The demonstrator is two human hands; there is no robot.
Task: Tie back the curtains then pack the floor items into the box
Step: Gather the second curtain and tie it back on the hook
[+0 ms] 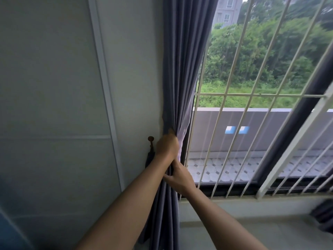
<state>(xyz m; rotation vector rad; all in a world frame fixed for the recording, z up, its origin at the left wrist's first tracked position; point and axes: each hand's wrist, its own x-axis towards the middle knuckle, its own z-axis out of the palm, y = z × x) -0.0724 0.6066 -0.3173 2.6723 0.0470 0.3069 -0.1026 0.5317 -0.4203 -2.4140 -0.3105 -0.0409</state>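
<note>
Bunching the grey curtain (177,73) against the wall beside the window, the person is clamping both hands round it — left hand (166,146) above, right hand (180,175) just below — apparently readying it for the tieback hook (150,139).

Curtain (182,69): grey-purple pleated fabric, hanging at frame centre along the left edge of the window. Drawn aside and gathered into a narrow bundle at lower centre, where it is cinched tight; folds fan out above and fall straight below to the bottom edge. A second dark curtain (323,216) shows partly at lower right.
</note>
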